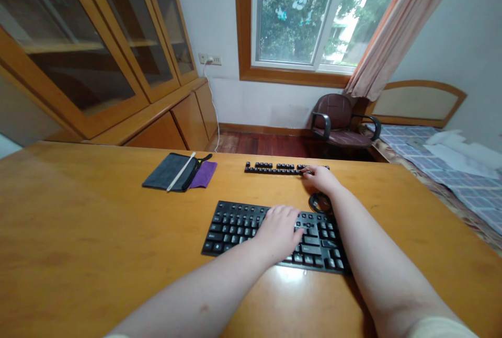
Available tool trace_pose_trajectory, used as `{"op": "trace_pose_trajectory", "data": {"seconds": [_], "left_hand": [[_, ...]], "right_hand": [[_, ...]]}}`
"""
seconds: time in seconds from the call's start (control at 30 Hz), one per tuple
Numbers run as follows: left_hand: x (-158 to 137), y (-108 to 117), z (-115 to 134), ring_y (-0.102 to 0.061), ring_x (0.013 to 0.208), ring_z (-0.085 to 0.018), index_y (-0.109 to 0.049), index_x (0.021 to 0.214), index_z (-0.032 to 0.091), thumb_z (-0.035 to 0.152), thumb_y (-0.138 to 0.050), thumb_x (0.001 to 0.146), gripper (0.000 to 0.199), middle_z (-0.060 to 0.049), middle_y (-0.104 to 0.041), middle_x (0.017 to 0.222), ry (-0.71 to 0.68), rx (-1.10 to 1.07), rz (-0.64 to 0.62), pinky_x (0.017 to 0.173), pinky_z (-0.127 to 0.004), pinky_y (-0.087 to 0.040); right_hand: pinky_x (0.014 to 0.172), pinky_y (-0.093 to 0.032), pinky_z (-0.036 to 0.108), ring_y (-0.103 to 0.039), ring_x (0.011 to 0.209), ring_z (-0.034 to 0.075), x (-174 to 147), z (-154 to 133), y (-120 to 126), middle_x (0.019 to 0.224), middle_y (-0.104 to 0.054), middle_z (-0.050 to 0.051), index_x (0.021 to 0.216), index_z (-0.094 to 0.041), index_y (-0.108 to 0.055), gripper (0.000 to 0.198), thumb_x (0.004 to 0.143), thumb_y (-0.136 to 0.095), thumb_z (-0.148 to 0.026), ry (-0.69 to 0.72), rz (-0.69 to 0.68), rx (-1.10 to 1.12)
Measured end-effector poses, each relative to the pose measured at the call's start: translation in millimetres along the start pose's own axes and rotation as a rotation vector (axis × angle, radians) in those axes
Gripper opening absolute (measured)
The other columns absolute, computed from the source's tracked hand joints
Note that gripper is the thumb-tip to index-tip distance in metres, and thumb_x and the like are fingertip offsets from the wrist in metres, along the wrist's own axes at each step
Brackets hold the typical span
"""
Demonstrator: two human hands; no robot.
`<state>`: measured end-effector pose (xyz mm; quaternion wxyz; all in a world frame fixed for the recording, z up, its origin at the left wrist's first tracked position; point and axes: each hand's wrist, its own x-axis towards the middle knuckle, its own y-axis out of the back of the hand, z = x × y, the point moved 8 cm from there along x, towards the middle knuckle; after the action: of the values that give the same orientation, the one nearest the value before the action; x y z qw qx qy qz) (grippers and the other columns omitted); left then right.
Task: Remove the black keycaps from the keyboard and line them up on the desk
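A black keyboard [231, 231] lies on the wooden desk in front of me. Its upper rows show bare switch sockets, while the lower rows carry keycaps. My left hand [279, 231] rests flat across the middle of the keyboard, thumb apart from the fingers. Beyond it, loose black keycaps [274, 169] are lined up in two rows near the desk's far edge. At the right part of these rows my right hand [318, 177] has its fingertips drawn together on a keycap, mostly hidden by the fingers. A coiled black cable [317, 203] sits under my right wrist.
A dark grey zip pouch [162, 173] lies at the left, with a thin white stick [181, 171] across it and a purple cloth [204, 175] beside it. Past the desk stand a maroon armchair [335, 113], a bed [443, 149] and glass-door cabinets [129, 92].
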<state>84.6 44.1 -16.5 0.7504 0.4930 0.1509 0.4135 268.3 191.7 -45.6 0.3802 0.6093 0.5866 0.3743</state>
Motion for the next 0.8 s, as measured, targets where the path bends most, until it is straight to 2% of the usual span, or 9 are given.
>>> {"op": "trace_pose_trajectory", "data": {"seconds": [0.63,0.8], "left_hand": [[0.4,1.1,0.9,-0.051,0.106,-0.024,-0.051,0.116,0.019,0.036,-0.053,0.084,0.036,-0.007,-0.06,0.112,-0.009,0.006,-0.008,0.096,-0.04,-0.037],[0.6,0.2,0.5,-0.051,0.107,-0.024,-0.051,0.117,0.02,0.035,-0.052,0.084,0.035,-0.007,-0.059,0.113,-0.005,0.004,-0.02,0.096,-0.04,-0.037]], "right_hand": [[0.074,-0.043,0.025,-0.063,0.085,0.019,-0.5,1.0,-2.5,0.092,-0.071,0.006,0.1,-0.022,-0.07,0.025,0.081,-0.056,-0.032,-0.028,-0.011,0.05],[0.073,-0.043,0.023,-0.063,0.082,0.018,0.1,6.8,2.0,0.089,-0.071,0.006,0.101,-0.021,-0.069,0.026,0.081,-0.055,-0.032,-0.041,0.032,0.028]]}}
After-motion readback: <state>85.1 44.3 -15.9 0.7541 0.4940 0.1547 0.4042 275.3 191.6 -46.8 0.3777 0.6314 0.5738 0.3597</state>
